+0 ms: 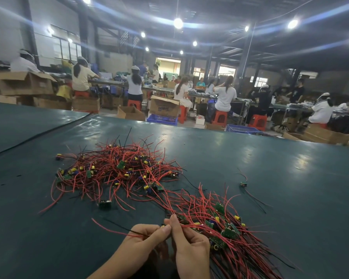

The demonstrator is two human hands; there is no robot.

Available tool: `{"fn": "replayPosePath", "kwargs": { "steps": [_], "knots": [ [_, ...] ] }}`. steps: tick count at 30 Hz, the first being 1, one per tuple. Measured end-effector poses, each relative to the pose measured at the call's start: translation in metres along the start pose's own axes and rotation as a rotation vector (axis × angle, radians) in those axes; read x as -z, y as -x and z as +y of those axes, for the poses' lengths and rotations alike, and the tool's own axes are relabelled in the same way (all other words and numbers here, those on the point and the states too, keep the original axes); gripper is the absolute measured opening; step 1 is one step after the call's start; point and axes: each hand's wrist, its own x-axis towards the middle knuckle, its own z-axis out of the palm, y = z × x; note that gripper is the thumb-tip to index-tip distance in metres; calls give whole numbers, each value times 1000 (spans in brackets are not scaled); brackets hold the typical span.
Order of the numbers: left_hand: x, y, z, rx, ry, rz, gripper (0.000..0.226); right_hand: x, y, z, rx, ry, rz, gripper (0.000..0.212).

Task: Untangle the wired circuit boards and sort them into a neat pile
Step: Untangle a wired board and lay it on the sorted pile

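Observation:
A tangled heap of small green circuit boards [119,170] with red and black wires lies in the middle of the dark green table [290,178]. A second, more aligned pile of wired boards [226,224] lies at the near right, its wires running toward me. My left hand [143,240] pinches the red and black wires of one board, whose wires trail off to the left. My right hand [189,244] pinches the same piece beside it, at the left edge of the near pile. The held board itself is mostly hidden by my fingertips.
One stray board [104,204] lies in front of the heap, another [243,184] with black wires sits off to the right. A black cable [38,133] crosses the table's far left. Beyond the table edge, seated workers, cardboard boxes and blue crates fill the hall.

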Motion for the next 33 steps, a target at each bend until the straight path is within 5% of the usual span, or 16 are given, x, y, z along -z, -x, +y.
{"fn": "replayPosePath", "kwargs": {
  "steps": [6,13,21,25,33],
  "knots": [
    [8,-1,8,-101,-88,-4,42,16,-10,-7,23,-80,96,29],
    [17,-3,10,-157,73,21,43,23,-18,-13,66,-281,163,30],
    [12,-1,5,-82,-12,-106,41,-3,2,3,115,13,-66,23],
    [10,0,4,-58,-57,-106,37,0,1,1,94,38,-48,28],
    [21,0,19,-90,-48,-82,46,28,-17,-17,115,-277,126,27]
  ]
}}
